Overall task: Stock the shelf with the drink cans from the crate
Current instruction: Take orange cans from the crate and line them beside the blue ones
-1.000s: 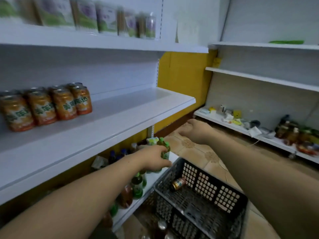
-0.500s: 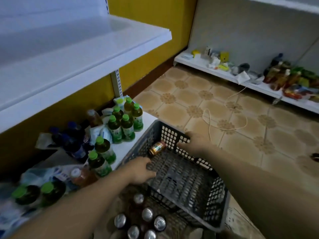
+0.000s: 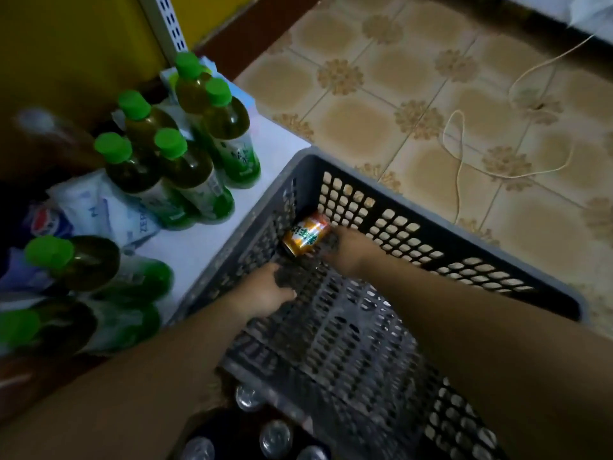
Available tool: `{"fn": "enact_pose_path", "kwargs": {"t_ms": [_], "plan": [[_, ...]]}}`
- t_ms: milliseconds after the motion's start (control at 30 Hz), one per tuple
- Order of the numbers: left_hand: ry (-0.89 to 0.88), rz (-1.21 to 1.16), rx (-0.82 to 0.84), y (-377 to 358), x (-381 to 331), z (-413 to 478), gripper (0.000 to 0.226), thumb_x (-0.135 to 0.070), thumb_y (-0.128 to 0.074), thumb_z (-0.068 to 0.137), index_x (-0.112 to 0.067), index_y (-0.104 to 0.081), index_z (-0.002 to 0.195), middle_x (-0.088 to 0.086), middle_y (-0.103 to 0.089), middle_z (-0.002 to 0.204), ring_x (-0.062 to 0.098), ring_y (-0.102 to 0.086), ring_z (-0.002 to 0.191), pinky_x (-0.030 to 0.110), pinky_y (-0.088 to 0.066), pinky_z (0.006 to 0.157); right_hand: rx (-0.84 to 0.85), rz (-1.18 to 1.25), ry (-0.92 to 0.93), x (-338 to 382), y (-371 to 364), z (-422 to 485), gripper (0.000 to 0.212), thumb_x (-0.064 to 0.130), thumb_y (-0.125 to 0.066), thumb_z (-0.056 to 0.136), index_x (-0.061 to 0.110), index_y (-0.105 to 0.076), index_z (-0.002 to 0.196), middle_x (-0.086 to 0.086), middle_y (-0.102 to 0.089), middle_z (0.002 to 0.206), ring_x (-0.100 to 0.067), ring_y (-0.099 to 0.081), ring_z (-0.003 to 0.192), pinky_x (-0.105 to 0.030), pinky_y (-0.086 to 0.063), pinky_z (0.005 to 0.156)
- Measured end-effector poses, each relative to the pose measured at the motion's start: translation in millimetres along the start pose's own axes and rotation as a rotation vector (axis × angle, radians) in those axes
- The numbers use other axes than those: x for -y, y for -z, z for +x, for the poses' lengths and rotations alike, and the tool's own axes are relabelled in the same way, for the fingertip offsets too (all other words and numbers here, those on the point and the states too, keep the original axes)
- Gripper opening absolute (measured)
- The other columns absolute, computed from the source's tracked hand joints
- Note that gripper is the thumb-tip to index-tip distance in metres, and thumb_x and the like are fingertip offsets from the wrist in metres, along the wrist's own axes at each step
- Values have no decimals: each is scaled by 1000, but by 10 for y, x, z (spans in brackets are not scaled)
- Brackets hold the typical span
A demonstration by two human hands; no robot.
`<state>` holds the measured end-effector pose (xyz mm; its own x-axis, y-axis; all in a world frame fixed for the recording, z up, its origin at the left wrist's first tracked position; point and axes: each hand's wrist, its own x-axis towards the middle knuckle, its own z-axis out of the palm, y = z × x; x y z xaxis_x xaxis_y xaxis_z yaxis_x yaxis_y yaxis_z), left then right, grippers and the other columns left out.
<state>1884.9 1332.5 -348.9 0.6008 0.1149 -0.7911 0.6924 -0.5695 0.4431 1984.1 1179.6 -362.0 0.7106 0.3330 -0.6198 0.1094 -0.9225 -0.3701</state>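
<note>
- My right hand (image 3: 351, 250) reaches into the far corner of the crate and touches the can; blur hides whether the fingers have closed round it.
- My left hand (image 3: 265, 290) lies palm down inside the crate, but I cannot tell how its fingers lie.
- The grey crate (image 3: 348, 333) sits against the low white shelf (image 3: 205, 240).
- Green-capped bottles (image 3: 185, 167) stand on that shelf.
- The orange can (image 3: 306, 234) lies on its side on the crate floor.

A small shop: green-capped drink bottles (image 3: 189, 171) on a low white shelf (image 3: 282, 141), slotted shelving upright (image 3: 169, 19).
</note>
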Motion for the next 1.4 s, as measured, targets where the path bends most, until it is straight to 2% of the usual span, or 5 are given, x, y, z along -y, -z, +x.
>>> {"fn": "enact_pose_path", "kwargs": {"t_ms": [233,433,667,933,1400], "plan": [[112,-70,-39,-95,207,851,73,-29,-65,90,-11,-25,148,7,-42,145,24,-46,125,24,-37,85,-61,-366,165,-192,-605,1025,91,26,-64,89,27,-1,154,-4,2,162,-30,-8,147,-47,-23,116],[150,-130,-22,-159,382,1092,78,-31,-65,89,-12,-20,150,11,-35,150,30,-44,129,32,-40,100,-225,-637,146,-267,-891,1152,68,31,-58,88,14,-25,144,-16,-27,147,-34,-26,136,-45,-30,108],[128,-289,-43,-179,345,926,70,-33,-63,90,-11,-29,147,9,-46,142,26,-49,122,29,-40,94,-72,-4,-122,-360,-967,841,74,58,-65,78,16,-43,134,-11,-53,130,-32,-47,119,-40,-43,96],[46,-702,-51,-101,22,-145,54,-44,-62,86,-26,-40,132,-2,-55,124,20,-54,109,38,-44,89,-146,657,-46,100,-643,-595,50,43,-72,81,21,-50,121,2,-60,107,-12,-59,86,-25,-50,73],[-531,-793,-363,813,-443,-3057,45,-12,-73,80,-28,-51,115,2,-65,107,20,-66,92,37,-57,68,-266,718,509,1381,535,-3096,69,12,-80,71,44,-40,118,8,-61,110,-6,-66,92,-27,-57,80]]}}
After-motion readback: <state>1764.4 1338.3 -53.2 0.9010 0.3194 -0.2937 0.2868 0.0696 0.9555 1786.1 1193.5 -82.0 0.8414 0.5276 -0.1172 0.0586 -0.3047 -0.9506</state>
